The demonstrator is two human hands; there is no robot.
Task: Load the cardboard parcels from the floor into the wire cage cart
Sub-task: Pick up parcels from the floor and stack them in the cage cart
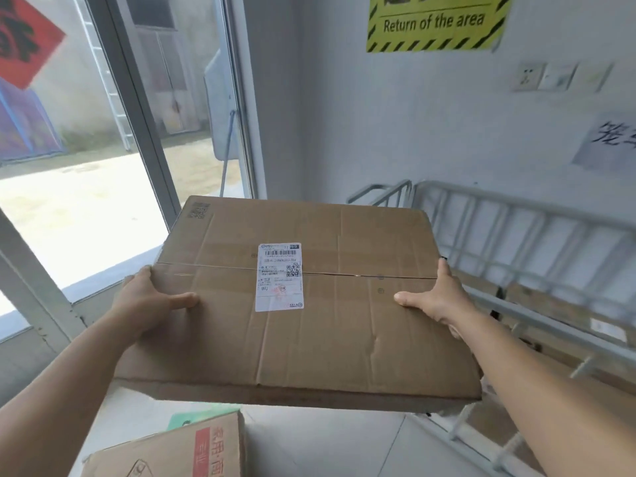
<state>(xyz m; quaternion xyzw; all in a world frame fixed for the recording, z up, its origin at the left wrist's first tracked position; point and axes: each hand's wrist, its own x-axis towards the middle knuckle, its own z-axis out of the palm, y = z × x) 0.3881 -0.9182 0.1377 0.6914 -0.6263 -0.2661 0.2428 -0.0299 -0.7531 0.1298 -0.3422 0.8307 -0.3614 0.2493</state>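
Note:
A large flat cardboard parcel (344,332) with a white shipping label on top is held up in the air in front of me. My left hand (151,301) grips its left edge, thumb lying on the top face. My right hand (437,297) grips the right edge the same way. The grey wire cage cart (516,232) stands to the right against the wall, with cardboard boxes (550,304) inside it. Another cardboard parcel (179,452) with red print sits on the floor below, at the bottom left.
A glass door and window frame (144,139) fill the left side. A yellow "Return of the area" sign (437,22) hangs on the white wall, with sockets and a paper note to its right. Light floor tiles (327,445) show beneath the held parcel.

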